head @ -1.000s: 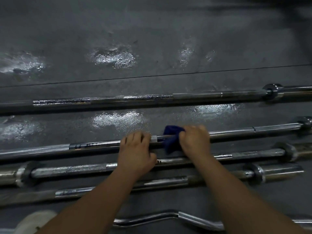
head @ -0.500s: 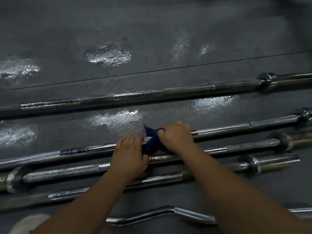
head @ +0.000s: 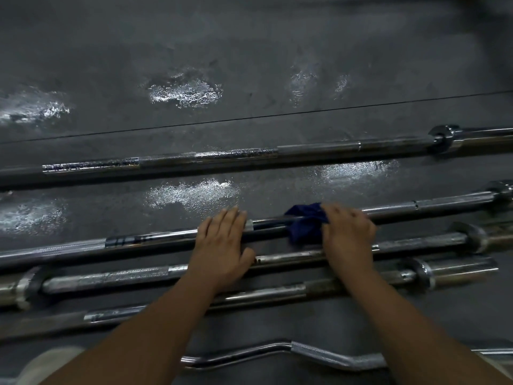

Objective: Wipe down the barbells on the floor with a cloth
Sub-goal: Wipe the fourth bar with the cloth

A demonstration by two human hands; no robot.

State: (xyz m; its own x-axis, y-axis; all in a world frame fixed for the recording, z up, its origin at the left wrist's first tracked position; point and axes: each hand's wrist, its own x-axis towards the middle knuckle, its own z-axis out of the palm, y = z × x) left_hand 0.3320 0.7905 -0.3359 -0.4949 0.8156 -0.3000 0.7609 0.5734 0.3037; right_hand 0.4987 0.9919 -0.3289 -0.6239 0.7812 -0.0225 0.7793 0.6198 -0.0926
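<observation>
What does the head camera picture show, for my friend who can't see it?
A person's right hand presses a blue cloth on a steel barbell, while the left hand rests on it. Other barbells lie alongside on the dark floor.

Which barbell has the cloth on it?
The second barbell from the top: the right hand holds the blue cloth on its shaft; the others are bare.

My left hand (head: 220, 244) and right hand (head: 348, 236) are bare, with no gloves, rings or watch showing. Both forearms are bare too, no sleeves in sight. Below my left forearm, a pale trouser knee (head: 52, 362) shows.
</observation>
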